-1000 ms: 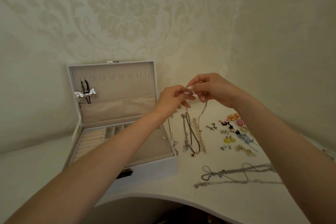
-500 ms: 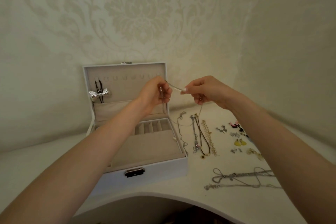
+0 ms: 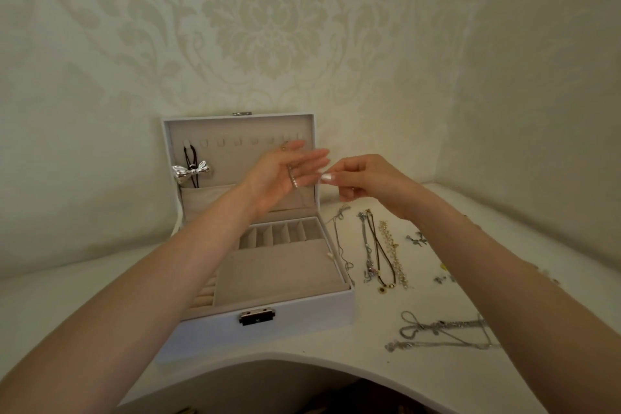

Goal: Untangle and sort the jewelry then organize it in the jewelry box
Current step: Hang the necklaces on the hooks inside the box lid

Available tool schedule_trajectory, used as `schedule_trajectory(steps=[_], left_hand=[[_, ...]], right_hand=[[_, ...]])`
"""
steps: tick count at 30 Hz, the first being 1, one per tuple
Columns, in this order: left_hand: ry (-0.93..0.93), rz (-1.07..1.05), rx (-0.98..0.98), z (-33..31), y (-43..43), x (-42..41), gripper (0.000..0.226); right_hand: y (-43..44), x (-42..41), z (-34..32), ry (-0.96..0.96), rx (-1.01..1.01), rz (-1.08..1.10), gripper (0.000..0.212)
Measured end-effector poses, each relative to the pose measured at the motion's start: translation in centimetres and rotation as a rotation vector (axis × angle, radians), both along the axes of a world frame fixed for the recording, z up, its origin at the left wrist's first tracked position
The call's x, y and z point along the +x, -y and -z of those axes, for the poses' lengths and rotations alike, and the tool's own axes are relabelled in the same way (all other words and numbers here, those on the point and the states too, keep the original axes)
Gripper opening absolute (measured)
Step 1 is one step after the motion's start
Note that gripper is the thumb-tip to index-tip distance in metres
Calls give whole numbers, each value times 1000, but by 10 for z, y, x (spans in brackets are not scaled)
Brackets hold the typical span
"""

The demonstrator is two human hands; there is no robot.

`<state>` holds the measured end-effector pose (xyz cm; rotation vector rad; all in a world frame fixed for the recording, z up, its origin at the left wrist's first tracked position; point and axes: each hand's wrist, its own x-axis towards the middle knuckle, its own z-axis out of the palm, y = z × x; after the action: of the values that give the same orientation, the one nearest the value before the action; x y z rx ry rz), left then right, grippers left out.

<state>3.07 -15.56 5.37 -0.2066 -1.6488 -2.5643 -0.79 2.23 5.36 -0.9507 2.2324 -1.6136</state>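
The white jewelry box (image 3: 295, 319) stands open on the smooth white tabletop (image 3: 336, 370), lined with beige velvet. It has a flat pad, narrow slots and ring rolls. A glossy silver bow pendant (image 3: 191, 171) on black cord hangs from a hook in the upright lid (image 3: 235, 158).

The left hand (image 3: 282, 175) is raised before the lid with its fingers straight and spread, clasping nothing. A thin sparkling chain (image 3: 293, 178) lies draped across them. The right hand (image 3: 366, 181) is just beside it, fingers curled and thumb and forefinger pressed together. I cannot tell whether a strand is between them.

Right of the box lie a fine silver necklace (image 3: 339, 239), a black cord necklace (image 3: 378, 255) and a pale beaded chain (image 3: 393, 252), side by side. Glittery silver strands (image 3: 443, 326) lie nearer the table's curved edge.
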Motion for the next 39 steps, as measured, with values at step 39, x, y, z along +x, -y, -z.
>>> schedule_trajectory(steps=[39], left_hand=[[61, 8, -321, -6, 91, 41, 23]], right_hand=[[109, -4, 23, 429, -152, -404, 11]])
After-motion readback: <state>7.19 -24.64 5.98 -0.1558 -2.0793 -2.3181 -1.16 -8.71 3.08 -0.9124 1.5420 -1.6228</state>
